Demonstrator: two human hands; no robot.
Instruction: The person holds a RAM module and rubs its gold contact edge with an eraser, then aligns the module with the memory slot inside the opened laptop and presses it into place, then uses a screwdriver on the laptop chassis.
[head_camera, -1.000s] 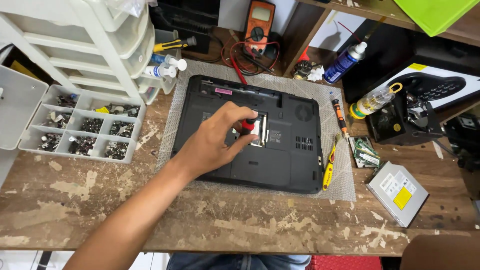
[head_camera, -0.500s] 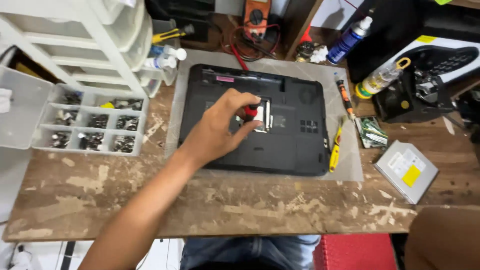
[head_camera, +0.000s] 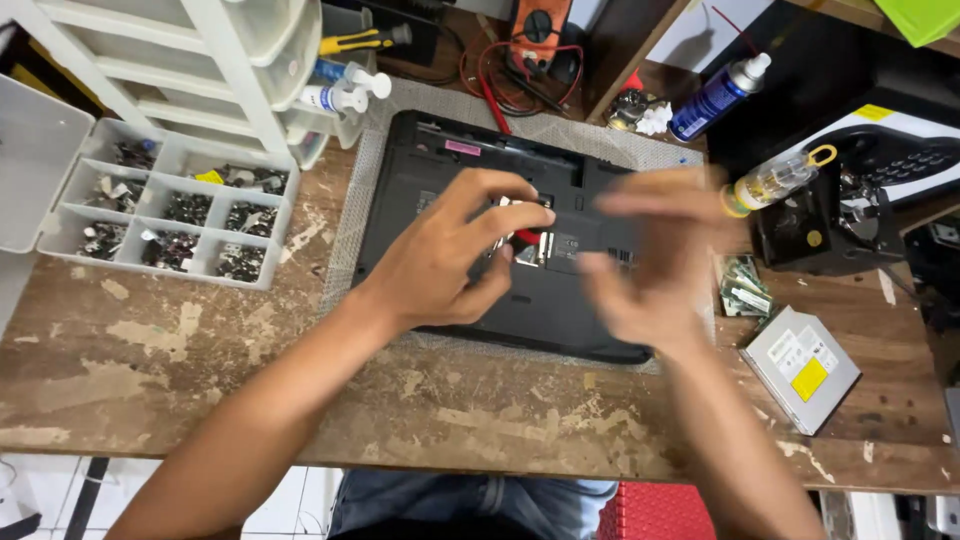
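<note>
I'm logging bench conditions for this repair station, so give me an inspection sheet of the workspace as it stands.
Surface: worn wooden table, paint-flecked; grey mat under the laptop.
Job's things: black laptop lying base up, open bay mid-base.
Clutter: screw organiser tray, optical drive, spray can, small bottle, memory modules.
Grippers: left hand fingertips at the bay; right hand blurred above the laptop.
Cables: red and black leads by the multimeter.
Surroundings: white drawer unit.
</note>
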